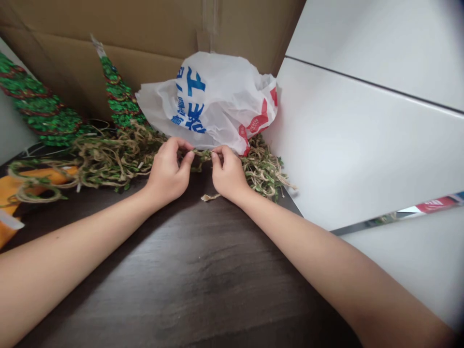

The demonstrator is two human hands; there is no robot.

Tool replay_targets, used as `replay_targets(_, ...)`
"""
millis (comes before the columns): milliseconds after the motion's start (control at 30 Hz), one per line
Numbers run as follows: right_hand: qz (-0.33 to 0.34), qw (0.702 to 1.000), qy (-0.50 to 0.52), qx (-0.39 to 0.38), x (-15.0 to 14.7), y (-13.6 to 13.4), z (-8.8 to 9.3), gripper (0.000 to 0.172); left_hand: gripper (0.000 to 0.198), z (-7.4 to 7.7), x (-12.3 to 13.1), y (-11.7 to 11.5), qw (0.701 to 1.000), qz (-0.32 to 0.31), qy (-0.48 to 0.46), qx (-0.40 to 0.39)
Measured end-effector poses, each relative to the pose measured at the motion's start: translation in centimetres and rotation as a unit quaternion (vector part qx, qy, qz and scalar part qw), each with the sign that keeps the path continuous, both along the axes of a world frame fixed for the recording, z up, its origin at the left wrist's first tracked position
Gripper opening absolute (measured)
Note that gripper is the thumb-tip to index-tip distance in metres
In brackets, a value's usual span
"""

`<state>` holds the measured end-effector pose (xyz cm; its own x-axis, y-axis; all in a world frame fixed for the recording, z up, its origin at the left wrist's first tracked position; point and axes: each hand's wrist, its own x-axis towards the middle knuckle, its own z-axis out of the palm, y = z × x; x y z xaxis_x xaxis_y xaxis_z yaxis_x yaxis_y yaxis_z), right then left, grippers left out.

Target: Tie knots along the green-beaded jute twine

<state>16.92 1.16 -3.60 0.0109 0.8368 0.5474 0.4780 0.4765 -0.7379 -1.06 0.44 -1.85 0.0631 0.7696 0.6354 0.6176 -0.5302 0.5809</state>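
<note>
Both grips pinch one strand of leafy jute twine (pixel 201 154) at frame centre: left hand (pixel 167 171), right hand (pixel 227 173). It looks light, limp and tangle-prone, probably best held close to the pinch points, above the dark counter (pixel 188 270).

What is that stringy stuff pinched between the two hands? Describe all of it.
A tangle of tan, jute-like twine with small green leaves along it, heaped loosely on the dark wooden table. It spreads from far left to the right, partly under a white plastic bag. The left hand and right hand each pinch one short stretch that spans the gap between them.
</note>
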Motion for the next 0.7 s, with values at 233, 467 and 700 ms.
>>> replay_targets(233, 0.015, 1.000, -0.026, 0.005, 0.0, -0.3, 0.1, 0.011, 0.025, 0.4, 0.2, -0.1, 0.999, -0.021, 0.025, 0.021)
replay_targets(467, -0.005, 0.999, -0.043, 0.008, 0.0, -0.5, 0.4, 0.012, 0.016, 0.9, 0.5, -0.9, 0.992, -0.022, 0.127, -0.004)
replay_targets(700, 0.027, 0.998, -0.063, -0.001, -0.1, -0.6, 0.3, 0.012, 0.015, 0.6, 0.2, -0.4, 0.997, -0.022, 0.079, -0.004)
